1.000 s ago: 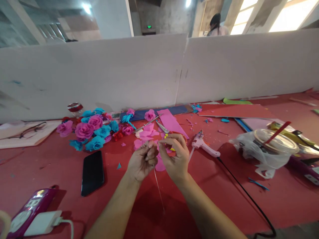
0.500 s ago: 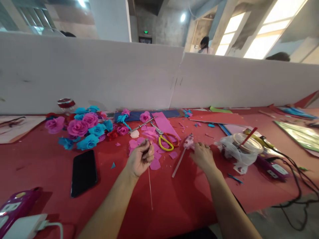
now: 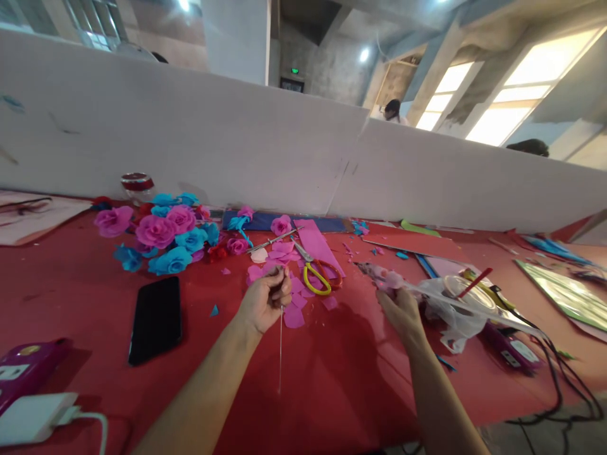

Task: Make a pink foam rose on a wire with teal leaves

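Wire (image 3: 280, 351) pinched in left grip (image 3: 266, 299), trailing downward

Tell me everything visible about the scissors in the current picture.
The scissors have silver, metallic-looking blades and two differently coloured handle loops, plastic by their look: one yellow, one orange-red. They lie flat on the table among pink paper pieces, the blades pointing away from the person and toward the left, the orange-red loop by the long pink strip. Whether the blades are fully closed is hard to tell. Neither the left hand nor the right hand touches them.
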